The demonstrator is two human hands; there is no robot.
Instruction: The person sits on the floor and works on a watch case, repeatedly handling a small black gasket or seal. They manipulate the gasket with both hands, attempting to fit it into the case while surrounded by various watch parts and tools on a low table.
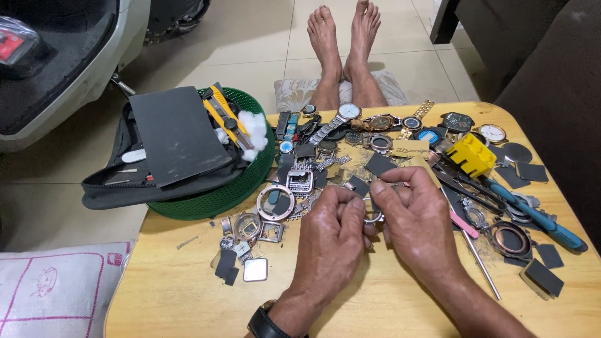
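We are looking down at a low wooden table [375, 313] crowded with watch parts, and we are using the yellow block [471, 154] near its far right side as our landmark. Both hands are working together to the near left of that block, over the table's middle. Our left hand [332, 228] is curling closed, and our right hand [416, 219] is closing too, thumb and fingers pinching; between them they are gripping a small metal ring [374, 217], seemingly a watch bezel or case, mostly hidden by the fingers. We are judging it light, stiff, smooth and easily dropped, best held by its outer edge with fingertips. Left of the block, watches [375, 122] and a square watch case [299, 181] are lying scattered; just right of it, blue-handled pliers [538, 219] are resting.
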